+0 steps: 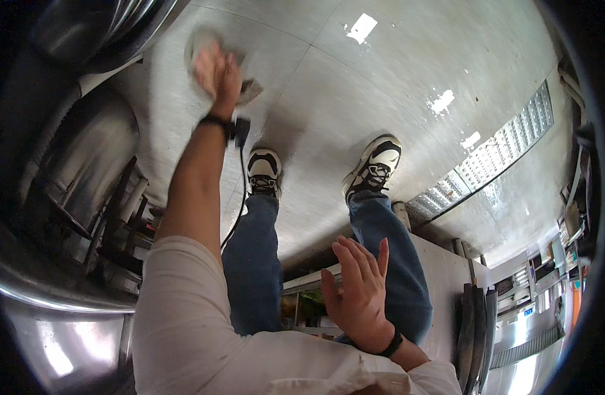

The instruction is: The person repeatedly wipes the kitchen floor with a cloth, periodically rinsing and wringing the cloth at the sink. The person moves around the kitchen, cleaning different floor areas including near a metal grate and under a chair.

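Note:
My left hand is stretched out at the upper left, palm-side and fingers blurred by motion. Around it lies a pale greyish, cloth-like thing, also blurred, with a darker ragged end beside the wrist. Whether the fingers grip it or only lie against it cannot be told. A black band with a small device and a cable is on that wrist. Low in the picture, in front of my right thigh, my right hand is raised with its fingers apart and nothing in it. A black band circles the right wrist.
My shoes stand apart on the smooth grey floor. A perforated metal drain cover crosses the floor at right. Large shiny metal equipment curves along the left. A low pale-sided unit stands beside my right leg, with shelving beyond.

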